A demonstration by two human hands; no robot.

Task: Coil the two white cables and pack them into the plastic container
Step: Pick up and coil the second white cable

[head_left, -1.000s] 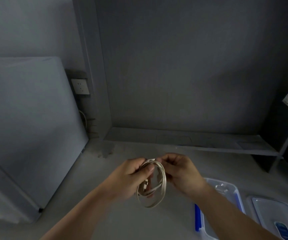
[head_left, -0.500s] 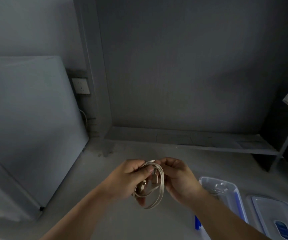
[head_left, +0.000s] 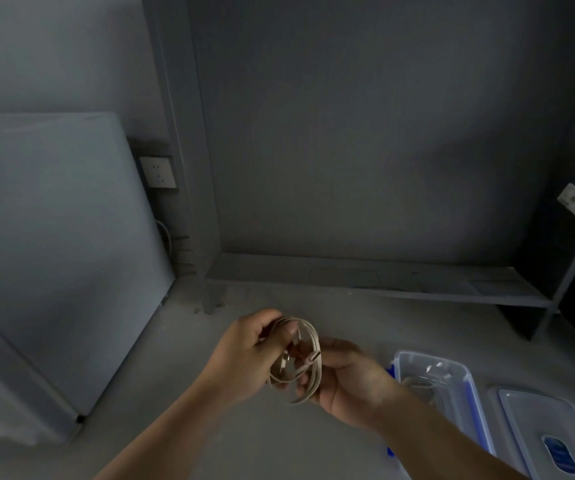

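A white cable (head_left: pixel 308 344) is wound into a loose coil of a few loops and hangs in the air between both hands. My left hand (head_left: pixel 248 358) pinches the top left of the coil. My right hand (head_left: pixel 345 379) grips its lower right side, with a plug end showing near the fingers. To the right on the floor stands the clear plastic container (head_left: pixel 462 382) with blue clips, open, and another coiled cable (head_left: pixel 417 386) seems to lie inside it, dim and partly hidden by my right forearm.
The container's lid (head_left: pixel 556 431) with a blue label lies at the far right. A large pale panel (head_left: pixel 54 254) leans on the left wall near a wall socket (head_left: pixel 158 172). A low grey ledge (head_left: pixel 383 278) runs along the back wall.
My right hand has dropped from the top of the coil to its lower right side. The coil has shifted slightly right and down; my left hand keeps its grip at the top.
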